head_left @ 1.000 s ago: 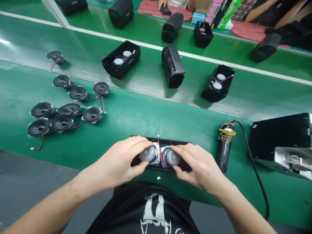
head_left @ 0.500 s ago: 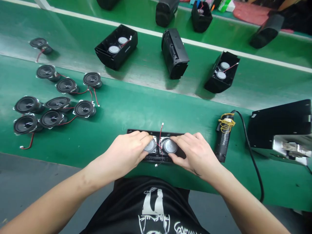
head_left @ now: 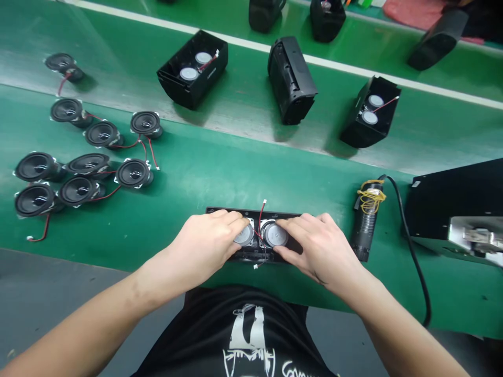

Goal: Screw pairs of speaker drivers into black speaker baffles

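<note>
A black speaker panel (head_left: pixel 256 255) lies on the green bench in front of me, with two speaker drivers seated in it, magnets up. My left hand (head_left: pixel 214 235) curls its fingers and thumb round the left speaker driver (head_left: pixel 245 235). Round the right speaker driver (head_left: pixel 275 235) my right hand (head_left: pixel 314 243) is closed in the same way. Between the drivers run thin red and black wires, one white plug (head_left: pixel 264 201) beyond the panel and another plug (head_left: pixel 255 266) at its near edge. My hands cover both ends of the panel.
Several loose speaker drivers (head_left: pixel 102 134) with wires lie at the left. An electric screwdriver (head_left: pixel 366 222) wrapped in yellow bands and a black machine (head_left: pixel 456 204) stand at the right. Black speaker housings (head_left: pixel 293 81) rest on the conveyor behind, with a white line (head_left: pixel 236 39) running across it.
Both hands stay on the two drivers with hardly any movement. The view has shifted slightly, and the housings at the back appear a little further right.
</note>
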Demonstrator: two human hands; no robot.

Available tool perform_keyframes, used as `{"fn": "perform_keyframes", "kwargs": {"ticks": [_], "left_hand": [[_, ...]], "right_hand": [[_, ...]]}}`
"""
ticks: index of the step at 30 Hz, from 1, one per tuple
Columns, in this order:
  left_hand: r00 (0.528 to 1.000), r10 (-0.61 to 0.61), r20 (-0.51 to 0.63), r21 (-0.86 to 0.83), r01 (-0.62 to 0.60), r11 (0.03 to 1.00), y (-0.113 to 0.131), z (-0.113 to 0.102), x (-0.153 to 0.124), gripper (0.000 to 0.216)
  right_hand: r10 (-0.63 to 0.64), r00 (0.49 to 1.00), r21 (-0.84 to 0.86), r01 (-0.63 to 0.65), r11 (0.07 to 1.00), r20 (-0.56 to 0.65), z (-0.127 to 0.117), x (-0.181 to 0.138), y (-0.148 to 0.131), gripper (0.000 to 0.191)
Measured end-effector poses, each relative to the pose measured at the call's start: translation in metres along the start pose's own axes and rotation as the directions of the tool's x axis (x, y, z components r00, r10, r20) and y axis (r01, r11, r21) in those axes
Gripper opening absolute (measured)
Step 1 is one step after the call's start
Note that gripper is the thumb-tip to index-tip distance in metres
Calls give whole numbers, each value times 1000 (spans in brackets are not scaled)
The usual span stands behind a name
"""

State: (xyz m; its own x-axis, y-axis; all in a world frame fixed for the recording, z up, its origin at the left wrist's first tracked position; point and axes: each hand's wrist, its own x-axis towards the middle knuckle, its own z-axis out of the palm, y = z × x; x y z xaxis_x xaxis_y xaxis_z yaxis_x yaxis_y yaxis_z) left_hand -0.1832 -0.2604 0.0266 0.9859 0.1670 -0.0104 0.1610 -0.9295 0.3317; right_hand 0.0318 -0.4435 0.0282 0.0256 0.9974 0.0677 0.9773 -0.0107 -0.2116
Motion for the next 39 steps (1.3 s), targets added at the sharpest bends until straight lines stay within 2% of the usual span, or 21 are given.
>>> {"fn": "perform_keyframes", "kwargs": {"ticks": [8, 23, 36, 39], "left_hand": [[1000, -1, 8, 12, 0, 1000, 0, 3, -1, 44], [1000, -27, 4, -2, 27, 1000, 0, 7, -3, 45], [1000, -19, -24, -3, 19, 1000, 0, 5, -2, 53], [1000, -25, 12, -25, 25, 999, -3, 9, -2, 54]], "right_hand": [[18, 999, 39, -17, 999, -36, 2, -7, -2, 31], [58, 998, 56, -57, 997, -18, 1, -6, -4, 33], [90, 996, 3, -90, 996, -23, 3, -5, -9, 30], [122, 992, -56, -124, 991, -26, 3, -1, -15, 26]]}}
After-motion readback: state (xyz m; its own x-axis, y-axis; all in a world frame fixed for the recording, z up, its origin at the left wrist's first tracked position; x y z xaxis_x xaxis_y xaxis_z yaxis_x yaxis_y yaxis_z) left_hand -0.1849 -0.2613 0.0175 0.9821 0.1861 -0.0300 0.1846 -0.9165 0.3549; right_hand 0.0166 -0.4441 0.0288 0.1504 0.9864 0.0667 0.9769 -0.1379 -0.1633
